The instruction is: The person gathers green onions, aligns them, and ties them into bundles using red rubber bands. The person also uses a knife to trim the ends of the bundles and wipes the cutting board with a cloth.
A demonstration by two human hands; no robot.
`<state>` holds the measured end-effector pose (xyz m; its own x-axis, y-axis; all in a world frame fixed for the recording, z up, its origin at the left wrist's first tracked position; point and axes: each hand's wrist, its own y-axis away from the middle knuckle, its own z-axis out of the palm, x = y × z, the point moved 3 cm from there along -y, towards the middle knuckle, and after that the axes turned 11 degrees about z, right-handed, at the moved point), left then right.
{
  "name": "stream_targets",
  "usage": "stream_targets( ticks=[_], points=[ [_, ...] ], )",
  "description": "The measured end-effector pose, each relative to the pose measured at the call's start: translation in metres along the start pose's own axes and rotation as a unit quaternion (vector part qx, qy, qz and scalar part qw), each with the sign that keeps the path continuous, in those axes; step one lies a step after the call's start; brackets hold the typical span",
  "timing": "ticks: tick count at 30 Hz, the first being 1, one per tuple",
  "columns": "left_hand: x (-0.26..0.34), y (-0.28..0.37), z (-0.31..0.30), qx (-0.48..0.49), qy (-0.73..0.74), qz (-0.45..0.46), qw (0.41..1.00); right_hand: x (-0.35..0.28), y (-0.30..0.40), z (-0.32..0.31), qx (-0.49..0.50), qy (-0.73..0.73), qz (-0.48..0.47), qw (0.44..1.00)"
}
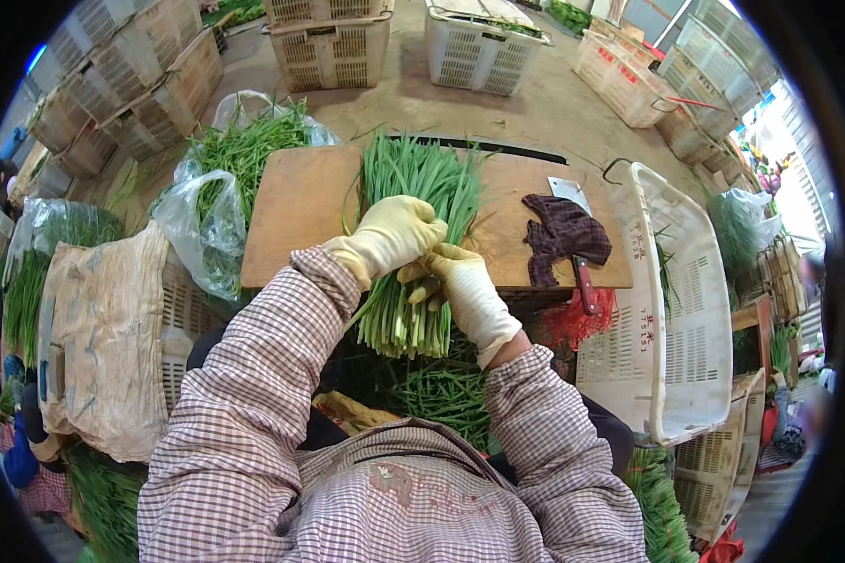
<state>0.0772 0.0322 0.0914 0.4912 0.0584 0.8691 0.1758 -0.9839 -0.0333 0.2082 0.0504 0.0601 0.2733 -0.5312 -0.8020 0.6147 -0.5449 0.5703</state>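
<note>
A thick bundle of green chives (419, 176) lies across a brown wooden board (303, 204). Its leaf ends point away from me, and the pale cut stems overhang the near edge. My left hand (394, 236), in a cream glove, is curled closed over the middle of the bundle. Just below and to the right, my right hand (465, 285), gloved alike, bends its fingers over the stems. The two thumbs nearly meet; whether a thin tie is pinched there is hidden. Loose green leaves (443, 397) lie below, in front of my lap.
On the board's right are a dark plaid cloth (567, 229), a red-handled knife (585, 285) and a metal plate (569, 191). Red strands (577, 317) hang below. A white plastic crate (697, 338) stands right; bagged greens (253, 148) and a sack-covered crate (105, 338) stand left.
</note>
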Motion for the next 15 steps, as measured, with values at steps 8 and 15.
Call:
stream_targets(
  ticks=[8, 15],
  points=[
    [-0.043, 0.104, -0.015, -0.076, -0.092, -0.101, 0.988, 0.017, -0.013, -0.020, -0.059, -0.100, 0.004, 0.993],
    [-0.035, 0.106, 0.004, -0.134, -0.007, -0.182, 0.974, 0.020, -0.020, -0.017, -0.066, -0.093, 0.005, 0.994]
  ],
)
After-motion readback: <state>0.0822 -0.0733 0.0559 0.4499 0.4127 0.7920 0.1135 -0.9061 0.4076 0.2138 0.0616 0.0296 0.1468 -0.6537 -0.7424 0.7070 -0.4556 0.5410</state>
